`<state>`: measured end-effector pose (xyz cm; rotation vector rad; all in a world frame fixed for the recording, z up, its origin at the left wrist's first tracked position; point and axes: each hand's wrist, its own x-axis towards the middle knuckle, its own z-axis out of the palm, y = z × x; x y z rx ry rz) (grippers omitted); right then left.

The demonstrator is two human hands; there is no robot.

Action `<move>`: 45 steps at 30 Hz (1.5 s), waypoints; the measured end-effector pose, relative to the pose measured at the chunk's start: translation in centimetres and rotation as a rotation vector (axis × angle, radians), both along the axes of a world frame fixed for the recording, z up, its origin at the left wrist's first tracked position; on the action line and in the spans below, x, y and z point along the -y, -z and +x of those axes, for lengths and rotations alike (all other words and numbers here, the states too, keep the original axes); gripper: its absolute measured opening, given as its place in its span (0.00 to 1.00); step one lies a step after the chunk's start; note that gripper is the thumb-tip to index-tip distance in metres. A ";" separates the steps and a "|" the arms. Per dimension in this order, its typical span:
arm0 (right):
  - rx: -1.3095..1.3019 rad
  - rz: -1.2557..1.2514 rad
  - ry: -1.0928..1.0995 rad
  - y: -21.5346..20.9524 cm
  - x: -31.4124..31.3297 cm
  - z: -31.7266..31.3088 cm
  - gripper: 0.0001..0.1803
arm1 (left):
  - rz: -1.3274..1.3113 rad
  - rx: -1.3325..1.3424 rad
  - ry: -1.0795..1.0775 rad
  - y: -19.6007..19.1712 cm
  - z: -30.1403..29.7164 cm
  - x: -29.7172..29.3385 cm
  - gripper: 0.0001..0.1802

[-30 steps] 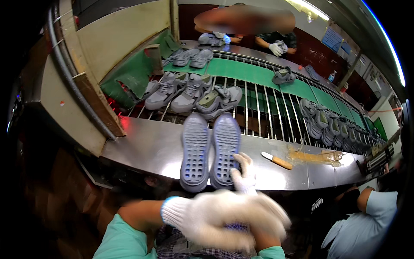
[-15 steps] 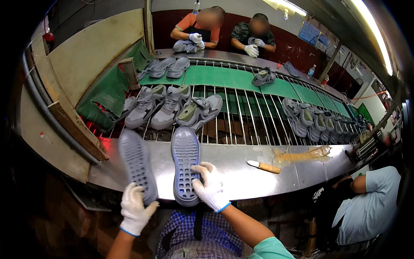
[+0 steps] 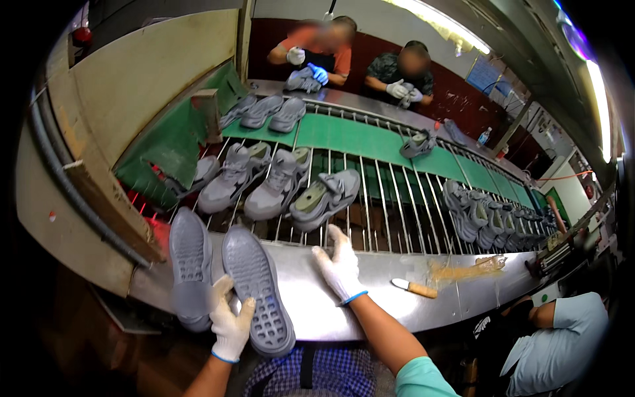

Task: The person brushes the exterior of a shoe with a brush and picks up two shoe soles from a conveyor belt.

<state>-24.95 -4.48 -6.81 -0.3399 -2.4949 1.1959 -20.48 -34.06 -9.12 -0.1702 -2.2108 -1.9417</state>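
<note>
Head view: both gray shoe soles now lie tread up at the left end of the metal table (image 3: 390, 314). Half a second ago the left sole (image 3: 188, 255) was lifted and tilted, and the right sole (image 3: 259, 291) stood nearly straight under the other hand; now the right sole slants, its heel end jutting past the table's near edge.

The left hand (image 3: 231, 327) is between the two soles, its fingers and thumb apart, one toward each sole; whether it grips either cannot be told.

The right hand (image 3: 340, 268) has left its sole and moved forward. Its fingers are spread with nothing between them, the foremost fingertip just beside the gray shoe (image 3: 334, 205) on the barred rack (image 3: 407, 200); contact is unclear. That leaves the left hand alone near the soles and the right one unburdened beside the shoe.

The wooden-handled knife (image 3: 415, 288) lies unheld to the right.
</note>
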 end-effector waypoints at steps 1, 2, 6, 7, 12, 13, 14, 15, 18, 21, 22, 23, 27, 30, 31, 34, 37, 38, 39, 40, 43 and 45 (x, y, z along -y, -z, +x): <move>0.004 0.051 0.041 -0.5 -1.6 -1.5 0.46 | -0.045 -0.019 0.012 -0.1 -0.3 -0.3 0.38; 0.020 0.101 0.075 -0.7 -3.1 -3.0 0.49 | -0.083 -0.083 -0.006 0.2 -0.6 -0.7 0.35; 0.040 0.297 0.117 0.8 -10.5 -9.9 0.54 | -0.137 -0.100 -0.019 -0.5 -0.9 -1.6 0.28; 0.026 0.378 0.104 0.6 -11.7 -11.4 0.51 | -0.161 -0.093 -0.017 -0.4 -0.8 -1.4 0.27; 0.052 0.302 -0.156 -4.3 -10.8 -17.1 0.39 | -0.300 -0.130 -0.015 -0.9 -0.7 -0.8 0.27; 0.110 0.151 -0.149 -4.7 -10.4 -17.9 0.38 | -0.297 -0.085 -0.002 -1.4 -0.6 -0.9 0.25; 0.095 0.129 -0.081 -3.3 -10.1 -18.9 0.38 | -0.301 -0.076 -0.012 -1.8 -0.6 -0.9 0.25; 0.017 0.072 0.016 -1.8 -9.9 -19.7 0.35 | -0.299 -0.072 -0.024 -1.7 -0.5 -0.9 0.24; -0.205 -0.253 0.184 2.7 -10.7 -20.8 0.28 | -0.309 -0.084 -0.029 -1.4 -0.8 -0.7 0.24; -0.378 -0.762 0.119 2.3 -10.9 -19.6 0.31 | -0.307 -0.095 -0.038 -1.3 -0.8 -0.4 0.23; -0.345 -0.869 0.127 1.0 -10.7 -19.1 0.35 | -0.289 -0.089 -0.037 -1.2 -0.8 -0.4 0.23; -0.332 -0.861 0.163 -0.2 -10.6 -18.2 0.37 | -0.270 -0.083 -0.036 -1.2 -0.9 -0.4 0.22; -0.309 -1.002 0.155 -4.8 -10.4 -14.5 0.43 | -0.319 -0.110 -0.026 -1.5 -1.1 -0.2 0.23; -0.294 -1.040 -0.032 -7.8 -8.9 -10.2 0.45 | -0.310 -0.101 -0.045 -1.7 -1.1 0.2 0.22; -0.279 -0.972 -0.081 -8.5 -8.3 -8.0 0.46 | -0.294 -0.099 -0.040 -1.5 -1.1 0.3 0.22; -0.240 -0.660 -0.438 -8.0 -7.5 -1.2 0.48 | -0.232 -0.091 -0.012 -0.9 -1.4 0.5 0.21; -0.048 -0.636 -0.399 -4.0 -6.6 5.8 0.46 | -0.147 -0.101 0.055 -0.6 -1.7 0.1 0.20; -0.063 -0.627 -0.444 -4.6 -5.5 7.3 0.46 | -0.147 -0.102 0.051 -0.5 -1.8 0.5 0.20; -0.052 -0.593 -0.444 -5.3 -4.2 8.9 0.48 | -0.144 -0.104 0.054 -0.4 -1.9 0.7 0.21; -0.042 -0.559 -0.444 -5.7 -3.0 10.3 0.49 | -0.141 -0.106 0.057 -0.4 -1.9 1.1 0.21; -0.106 -0.582 -0.411 -5.2 -1.2 14.9 0.48 | -0.182 -0.143 0.072 0.3 -2.3 1.7 0.21; -0.185 -0.536 -0.398 -5.2 -0.5 17.7 0.46 | -0.177 -0.113 0.089 -0.2 -2.3 1.2 0.20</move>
